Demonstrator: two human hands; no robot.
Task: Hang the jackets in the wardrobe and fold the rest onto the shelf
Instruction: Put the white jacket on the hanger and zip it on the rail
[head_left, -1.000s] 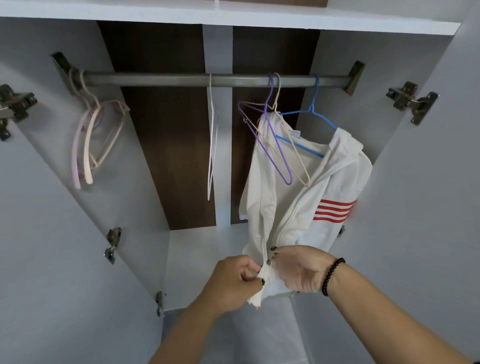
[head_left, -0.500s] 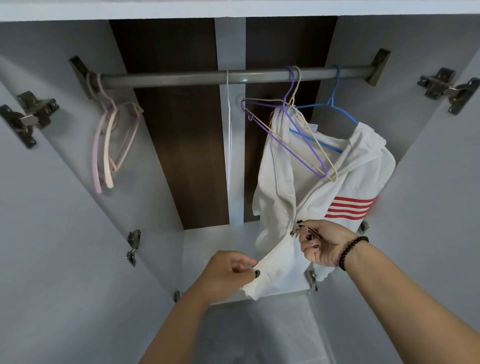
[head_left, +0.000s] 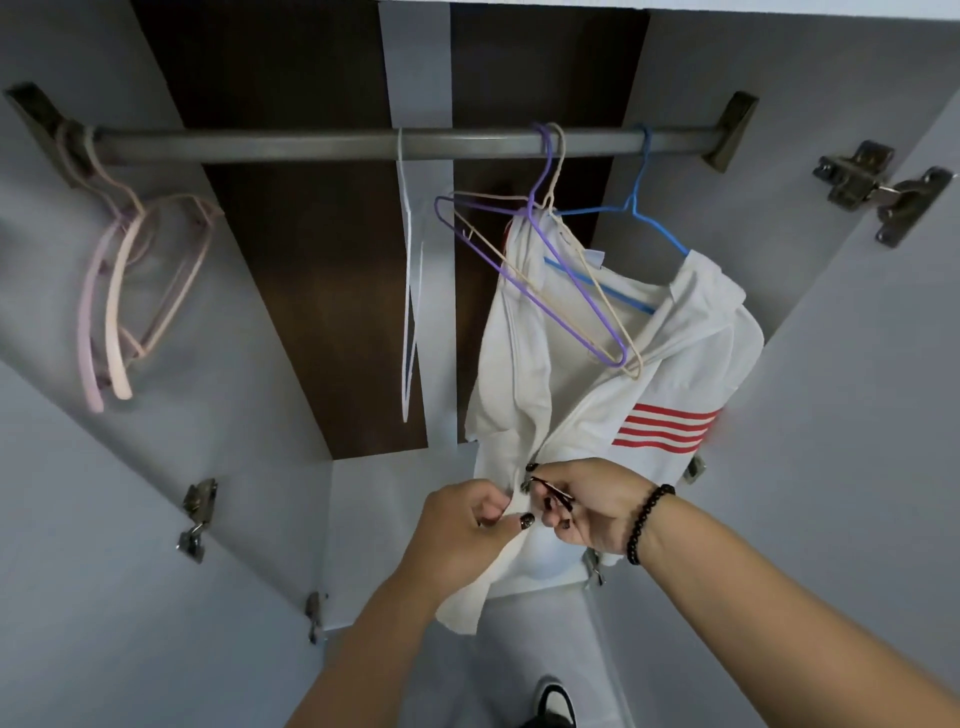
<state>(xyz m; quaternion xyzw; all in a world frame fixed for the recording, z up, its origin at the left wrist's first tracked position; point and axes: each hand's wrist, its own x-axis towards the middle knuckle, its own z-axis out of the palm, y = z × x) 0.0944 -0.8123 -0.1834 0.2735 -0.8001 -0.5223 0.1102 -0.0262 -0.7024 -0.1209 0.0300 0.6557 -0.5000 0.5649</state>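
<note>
Grey wardrobe walls frame a metal rail at twelve o'clock. At two o'clock from centre, a white zip jacket with red stripes hangs on a blue wire hanger. My left hand pinches its lower front edge; my right hand pinches the zip beside it, both grips closed tight on fabric.

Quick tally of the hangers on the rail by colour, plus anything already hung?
Pink hangers: 2
White hanger: 1
Purple hanger: 1
Beige hanger: 1
Blue hanger: 1, carrying the white jacket
Total: 6 hangers, 1 jacket hung.
</note>
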